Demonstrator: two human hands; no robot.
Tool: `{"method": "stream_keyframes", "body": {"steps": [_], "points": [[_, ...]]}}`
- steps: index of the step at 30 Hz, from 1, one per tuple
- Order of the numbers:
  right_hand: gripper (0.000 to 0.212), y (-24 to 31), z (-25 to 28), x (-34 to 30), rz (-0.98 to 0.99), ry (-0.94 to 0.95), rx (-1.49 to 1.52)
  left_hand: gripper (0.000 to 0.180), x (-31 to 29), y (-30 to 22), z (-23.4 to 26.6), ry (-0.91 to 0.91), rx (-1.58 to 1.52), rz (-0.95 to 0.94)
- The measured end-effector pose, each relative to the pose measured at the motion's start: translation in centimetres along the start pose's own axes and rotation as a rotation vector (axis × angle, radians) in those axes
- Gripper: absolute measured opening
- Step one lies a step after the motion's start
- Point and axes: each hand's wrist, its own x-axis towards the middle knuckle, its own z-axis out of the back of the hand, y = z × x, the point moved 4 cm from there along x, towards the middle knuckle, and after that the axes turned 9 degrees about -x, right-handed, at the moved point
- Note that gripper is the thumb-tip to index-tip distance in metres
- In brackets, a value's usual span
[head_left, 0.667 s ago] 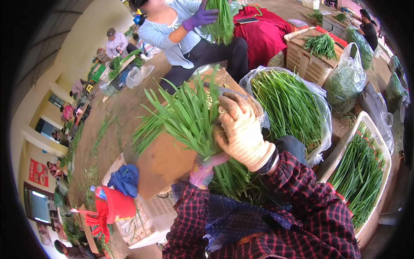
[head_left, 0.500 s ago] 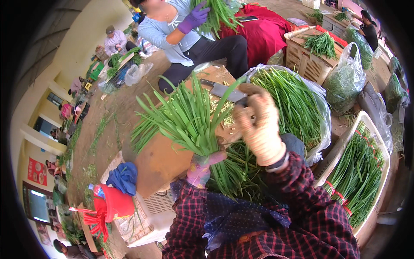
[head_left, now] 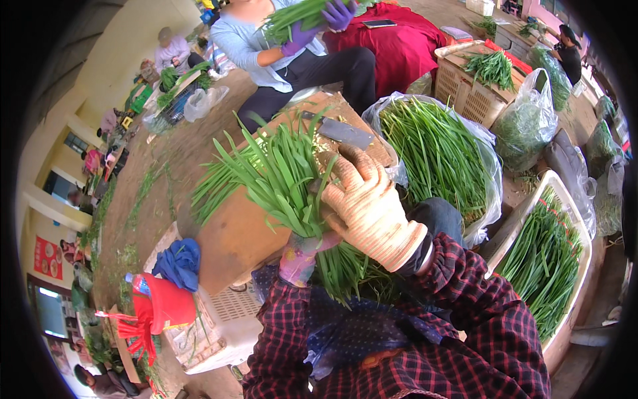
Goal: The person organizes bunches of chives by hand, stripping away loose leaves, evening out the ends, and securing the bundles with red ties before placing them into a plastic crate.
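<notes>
A bunch of long green chives (head_left: 272,176) fans out over a wooden board (head_left: 239,233) in front of me. My left hand (head_left: 299,256), in a mottled pink and blue glove, grips the bunch near its base. My right hand (head_left: 369,209), in a cream knit glove, lies over the stalks beside the left, fingers curled on them. A cleaver (head_left: 342,132) rests on the board's far end, apart from both hands.
A clear bag full of chives (head_left: 435,153) stands to the right, a white crate of chives (head_left: 551,259) further right. A seated person (head_left: 292,46) in purple gloves holds greens opposite. A red bag (head_left: 156,306) and blue cloth (head_left: 179,263) lie at left.
My right hand has come back down from the raised position onto the stalks next to my left hand. The bunch stays in my left hand.
</notes>
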Motion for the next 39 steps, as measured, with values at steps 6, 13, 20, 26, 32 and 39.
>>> {"method": "stream_keyframes", "body": {"steps": [6,13,20,26,32,39], "points": [[0.028,0.1,-0.1,-0.4,-0.002,0.017,0.027,0.063,-0.7,-0.9,-1.4,0.050,-0.222,0.041],[0.017,-1.5,-0.4,-1.2,-0.188,0.037,0.410,0.044,-1.0,-2.2,-2.4,-0.049,-0.165,0.120],[0.031,-0.4,2.5,-1.9,-0.111,-0.051,0.260,0.055,-1.3,-0.3,-1.5,-0.074,-0.210,0.145],[0.020,-0.8,-0.4,-0.6,0.107,-0.062,0.186,0.061,-0.9,-1.1,-2.7,-0.046,-0.214,0.111],[0.015,-3.6,1.0,-4.5,-0.643,-0.116,1.309,0.049,-2.1,0.4,-0.1,-0.182,-0.211,0.271],[0.054,-1.9,-3.9,-4.0,-0.243,0.592,0.530,0.045,-0.1,-5.8,-1.2,-0.208,-0.163,0.038]]}}
